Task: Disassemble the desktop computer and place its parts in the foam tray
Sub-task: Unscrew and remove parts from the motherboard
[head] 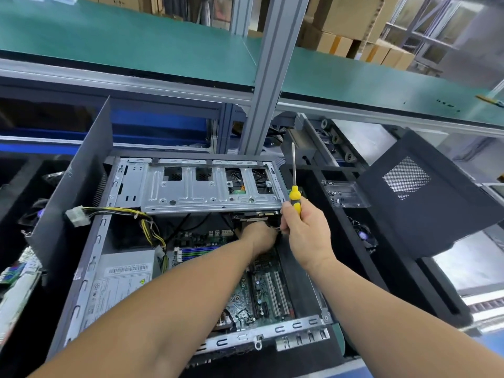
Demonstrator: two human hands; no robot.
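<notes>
The desktop computer case [90,271] lies open on its side in front of me. A silver drive cage [196,186] spans its far end, the green motherboard [261,285] fills the middle, and the grey power supply [122,285] sits at the left. My left hand [257,237] reaches deep inside, under the cage's right end, its fingers on a dark part there; what they touch is hidden. My right hand [305,233] grips a yellow-and-black screwdriver [294,184] with the shaft pointing up, just right of the left hand. The black foam tray [381,268] lies to the right.
A yellow-and-black cable bundle with a white plug [77,216] hangs over the case's left wall. A clear plastic box [345,193] and a small fan [364,236] sit in the foam tray. A black side panel [436,192] leans at the right. An aluminium post [270,77] rises behind the case.
</notes>
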